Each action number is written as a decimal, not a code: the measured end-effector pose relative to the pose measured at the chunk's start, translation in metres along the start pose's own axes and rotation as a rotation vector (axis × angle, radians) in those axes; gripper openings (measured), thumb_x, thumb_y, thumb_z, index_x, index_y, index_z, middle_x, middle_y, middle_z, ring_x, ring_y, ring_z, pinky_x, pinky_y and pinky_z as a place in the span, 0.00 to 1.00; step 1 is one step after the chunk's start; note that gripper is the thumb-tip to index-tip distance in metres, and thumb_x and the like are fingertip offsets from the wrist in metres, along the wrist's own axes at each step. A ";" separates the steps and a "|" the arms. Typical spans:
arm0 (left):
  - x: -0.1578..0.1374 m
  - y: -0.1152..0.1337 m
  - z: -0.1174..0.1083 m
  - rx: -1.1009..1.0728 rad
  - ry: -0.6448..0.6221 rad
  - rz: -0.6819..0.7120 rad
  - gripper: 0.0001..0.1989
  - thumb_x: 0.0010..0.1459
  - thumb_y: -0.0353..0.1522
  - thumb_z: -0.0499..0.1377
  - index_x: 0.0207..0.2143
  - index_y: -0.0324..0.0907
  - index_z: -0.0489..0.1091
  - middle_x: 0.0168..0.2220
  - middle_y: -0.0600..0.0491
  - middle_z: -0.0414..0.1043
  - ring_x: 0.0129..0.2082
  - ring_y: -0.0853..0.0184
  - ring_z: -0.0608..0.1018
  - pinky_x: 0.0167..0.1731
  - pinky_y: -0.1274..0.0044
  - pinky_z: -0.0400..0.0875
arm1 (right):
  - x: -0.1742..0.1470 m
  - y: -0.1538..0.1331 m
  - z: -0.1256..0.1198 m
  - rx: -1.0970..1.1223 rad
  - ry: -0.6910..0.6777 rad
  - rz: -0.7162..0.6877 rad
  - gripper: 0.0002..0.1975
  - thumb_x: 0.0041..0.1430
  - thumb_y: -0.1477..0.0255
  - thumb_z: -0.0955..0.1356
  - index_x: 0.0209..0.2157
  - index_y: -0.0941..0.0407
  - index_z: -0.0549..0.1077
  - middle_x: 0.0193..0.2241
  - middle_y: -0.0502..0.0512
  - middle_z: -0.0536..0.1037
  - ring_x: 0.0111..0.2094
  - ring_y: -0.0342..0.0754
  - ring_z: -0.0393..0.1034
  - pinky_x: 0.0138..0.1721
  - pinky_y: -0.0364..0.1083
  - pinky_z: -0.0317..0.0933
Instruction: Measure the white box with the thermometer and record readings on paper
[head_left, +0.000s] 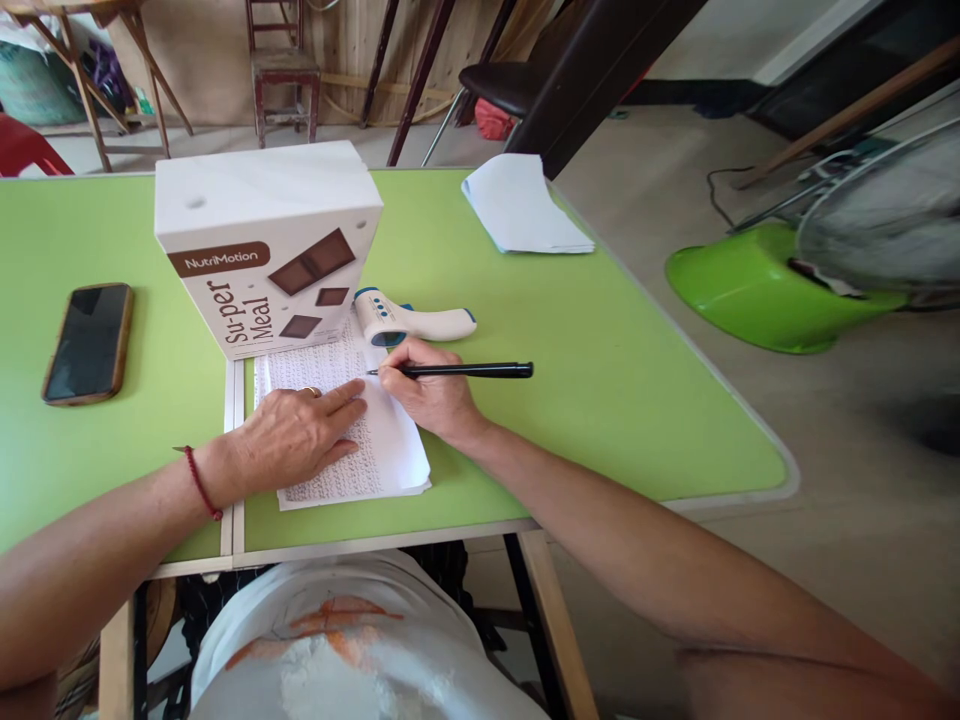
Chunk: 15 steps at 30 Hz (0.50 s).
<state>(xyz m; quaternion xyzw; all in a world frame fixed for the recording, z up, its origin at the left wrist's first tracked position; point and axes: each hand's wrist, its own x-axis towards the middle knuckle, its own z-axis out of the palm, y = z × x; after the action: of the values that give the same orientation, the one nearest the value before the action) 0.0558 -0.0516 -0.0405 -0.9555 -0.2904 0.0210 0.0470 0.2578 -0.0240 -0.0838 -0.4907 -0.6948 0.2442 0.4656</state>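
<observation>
A black pen (480, 370) is pinched in my right hand (435, 395), its tip at the paper. The sheets of paper (401, 450) lie stacked on the green table, with rows of dense handwriting over the left and middle part. Flat on the written part rests my left hand (304, 430), fingers stretched towards the pen tip. Just behind the paper stands a white box (262, 195) labelled NutriMotion Super Meal, at the sheets' top edge. Beside it, beyond my right hand, a white and blue infrared thermometer (412, 320) lies on its side.
A phone (88, 343) in a brown case lies at the left of the green table (600, 400). Folded white papers (529, 205) sit near the far right corner. Past the right edge, a bright green plastic stool (772, 290) is on the floor beside a fan (885, 220).
</observation>
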 end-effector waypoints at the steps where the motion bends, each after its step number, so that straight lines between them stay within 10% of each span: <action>1: 0.000 0.000 0.000 -0.003 0.002 0.001 0.17 0.65 0.38 0.53 0.53 0.39 0.66 0.63 0.45 0.59 0.30 0.63 0.79 0.21 0.73 0.68 | 0.000 0.000 0.000 0.000 -0.002 0.001 0.05 0.47 0.72 0.64 0.20 0.54 0.64 0.17 0.46 0.69 0.19 0.42 0.58 0.22 0.42 0.55; 15: 0.000 -0.003 0.001 -0.048 0.075 0.047 0.12 0.66 0.36 0.53 0.45 0.38 0.68 0.54 0.47 0.70 0.28 0.64 0.78 0.21 0.72 0.69 | 0.007 -0.007 -0.024 -0.217 0.155 -0.239 0.04 0.51 0.77 0.67 0.29 0.53 0.70 0.24 0.50 0.74 0.23 0.44 0.66 0.25 0.45 0.61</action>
<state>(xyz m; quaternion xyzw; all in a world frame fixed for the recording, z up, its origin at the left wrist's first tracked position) 0.0536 -0.0488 -0.0413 -0.9631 -0.2662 -0.0206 0.0345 0.2753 -0.0237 -0.0645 -0.4694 -0.7326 0.0722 0.4876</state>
